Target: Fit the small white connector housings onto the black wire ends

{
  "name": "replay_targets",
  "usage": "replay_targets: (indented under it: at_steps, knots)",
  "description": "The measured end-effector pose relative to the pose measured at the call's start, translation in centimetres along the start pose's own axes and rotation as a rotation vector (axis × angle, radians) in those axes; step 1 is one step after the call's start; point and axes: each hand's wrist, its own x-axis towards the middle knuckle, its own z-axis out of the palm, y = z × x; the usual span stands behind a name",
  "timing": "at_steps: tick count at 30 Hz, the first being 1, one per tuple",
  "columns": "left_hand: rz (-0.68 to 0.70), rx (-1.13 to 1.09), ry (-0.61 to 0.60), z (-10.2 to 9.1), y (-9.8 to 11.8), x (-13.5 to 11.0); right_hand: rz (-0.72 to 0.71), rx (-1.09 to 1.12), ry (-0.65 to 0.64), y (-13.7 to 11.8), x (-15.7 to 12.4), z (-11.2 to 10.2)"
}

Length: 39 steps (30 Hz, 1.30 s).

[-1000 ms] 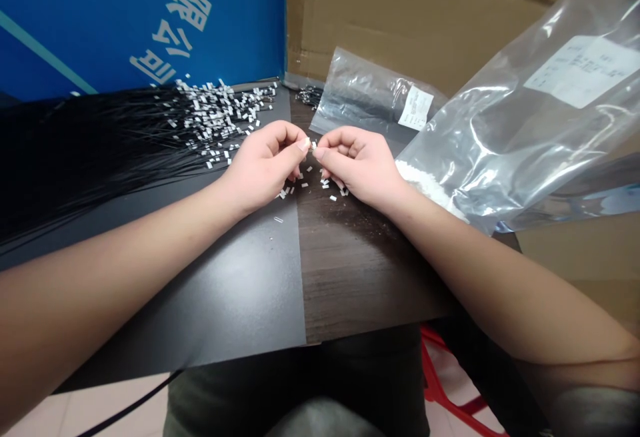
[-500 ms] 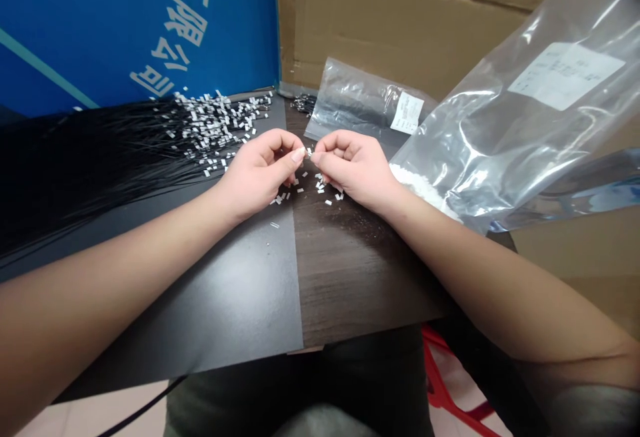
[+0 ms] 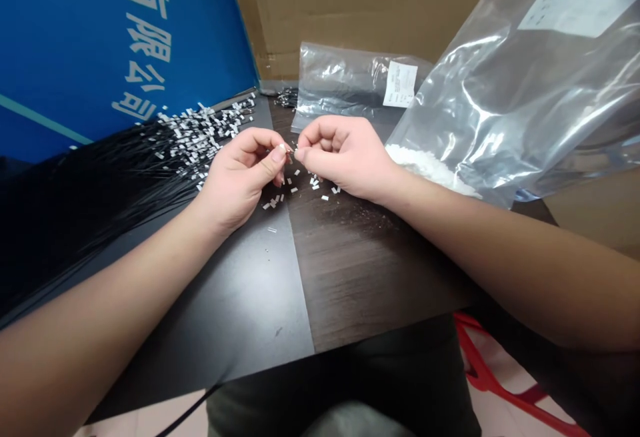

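My left hand (image 3: 245,173) is closed in a pinch, with a small white plastic piece (image 3: 283,148) showing at the thumb tip. Facing it, my right hand (image 3: 347,157) pinches something tiny between thumb and forefinger, too small to name. The fingertips of both hands nearly meet above the table. Below them lie several loose white pieces (image 3: 315,182), small and rectangular. To the left of my left hand spreads a large bundle of thin black wires (image 3: 95,177), whose ends carry similar white pieces (image 3: 200,133).
A clear bag (image 3: 470,110) of white pieces (image 3: 425,167) leans at the right. Behind the hands lies a flatter clear bag (image 3: 345,80) with a label, beside dark wire ends (image 3: 286,97). A blue panel (image 3: 75,37) and cardboard (image 3: 350,3) stand behind the table (image 3: 370,277).
The view has turned and shifted, so both hands and the bags sit further left or higher in the picture. Both hands keep their pinches close together.
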Motion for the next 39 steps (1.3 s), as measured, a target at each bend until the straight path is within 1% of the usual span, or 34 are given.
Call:
replay_targets:
  at_steps: [13,18,29,34,39]
  knots:
    - [-0.046,-0.129,0.027,-0.05,-0.51,0.23,-0.024,-0.065,-0.033,0.23,0.1,0.01]
    - [-0.04,-0.116,0.013,-0.07,-0.51,0.11,-0.012,-0.09,-0.028,0.1,0.02,0.03]
    - [-0.033,-0.037,0.045,0.08,-0.51,-0.14,-0.001,-0.137,-0.012,-0.15,-0.06,-0.03]
    - [-0.027,-0.045,0.045,0.02,-0.52,-0.16,-0.001,-0.137,0.002,0.12,-0.06,-0.01]
    - [-0.074,-0.056,0.083,0.12,-0.37,-0.18,0.013,-0.128,0.01,0.55,-0.04,-0.05]
